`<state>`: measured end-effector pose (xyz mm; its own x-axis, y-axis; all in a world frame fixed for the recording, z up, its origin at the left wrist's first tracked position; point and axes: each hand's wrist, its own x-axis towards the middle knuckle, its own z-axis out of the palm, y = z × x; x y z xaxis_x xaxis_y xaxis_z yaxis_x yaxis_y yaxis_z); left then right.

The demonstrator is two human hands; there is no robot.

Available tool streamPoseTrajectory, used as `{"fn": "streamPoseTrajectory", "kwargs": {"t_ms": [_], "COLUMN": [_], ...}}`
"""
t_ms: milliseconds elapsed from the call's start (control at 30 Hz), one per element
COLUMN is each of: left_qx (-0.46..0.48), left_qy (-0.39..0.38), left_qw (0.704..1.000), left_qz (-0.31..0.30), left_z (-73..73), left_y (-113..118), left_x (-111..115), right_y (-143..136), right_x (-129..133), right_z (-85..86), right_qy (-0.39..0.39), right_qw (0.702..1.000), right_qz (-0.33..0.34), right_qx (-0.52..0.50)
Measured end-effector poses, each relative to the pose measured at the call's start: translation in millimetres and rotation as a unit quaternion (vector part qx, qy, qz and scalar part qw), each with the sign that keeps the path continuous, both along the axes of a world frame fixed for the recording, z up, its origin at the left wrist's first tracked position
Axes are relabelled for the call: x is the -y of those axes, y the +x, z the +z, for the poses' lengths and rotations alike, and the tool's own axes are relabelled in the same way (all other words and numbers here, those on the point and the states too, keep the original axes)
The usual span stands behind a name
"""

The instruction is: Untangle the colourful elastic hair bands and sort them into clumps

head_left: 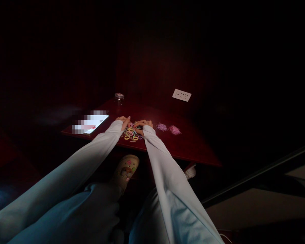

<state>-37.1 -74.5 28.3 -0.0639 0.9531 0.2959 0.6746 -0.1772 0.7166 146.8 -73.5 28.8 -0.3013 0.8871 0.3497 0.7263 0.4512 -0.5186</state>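
Note:
A loose pile of small coloured hair ties, yellow, pink, purple and green, lies near the front edge of the dark red table. At the pile's left side, my left hand rests with its fingers curled together. Over the pile's right side is my right hand, its fingers bent in towards the ties. What sits between the fingertips of either hand is too small and dark to make out. Just right of my right hand lie a heap of thin purple bands and a heap of pink bands.
A lit phone lies on the table's left. Behind it stands a small clear jar with a lid. A white socket plate is on the back wall. Below the table shows a yellow clog. Surroundings are very dark.

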Motion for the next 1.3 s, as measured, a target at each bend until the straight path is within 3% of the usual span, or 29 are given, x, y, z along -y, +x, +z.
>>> {"fn": "streamPoseTrajectory", "kwargs": {"t_ms": [200, 533, 700, 867, 967, 1033, 1300], "left_qx": [0.014, 0.018, -0.011, -0.048, -0.057, -0.059, -0.097], "left_qy": [0.026, 0.049, 0.087, 0.12, 0.112, 0.107, 0.079], "left_qw": [0.999, 0.998, 0.995, 0.989, 0.99, 0.99, 0.992], "left_qz": [-0.019, -0.035, -0.044, -0.065, -0.068, -0.066, -0.034], "left_z": [-7.3, -4.0, -14.7, -26.9, -28.7, -27.8, -15.2], "left_y": [-4, -6, -9, -12, -14, -14, -9], "left_x": [-6, 1, -7, -17, -19, -20, -3], "right_y": [3, 13, 20, 36, 46, 50, 50], "right_x": [1, -3, -7, -10, -11, -12, -22], "right_z": [0.9, 0.2, 2.5, 7.0, 8.7, 8.3, 0.6], "right_qy": [0.004, 0.03, 0.042, 0.038, 0.03, 0.024, 0.03], "right_qw": [0.999, 0.991, 0.985, 0.962, 0.946, 0.944, 0.964], "right_qz": [-0.007, -0.034, -0.066, -0.192, -0.275, -0.297, -0.242], "right_qx": [-0.045, -0.128, -0.157, -0.19, -0.169, -0.144, -0.102]}}
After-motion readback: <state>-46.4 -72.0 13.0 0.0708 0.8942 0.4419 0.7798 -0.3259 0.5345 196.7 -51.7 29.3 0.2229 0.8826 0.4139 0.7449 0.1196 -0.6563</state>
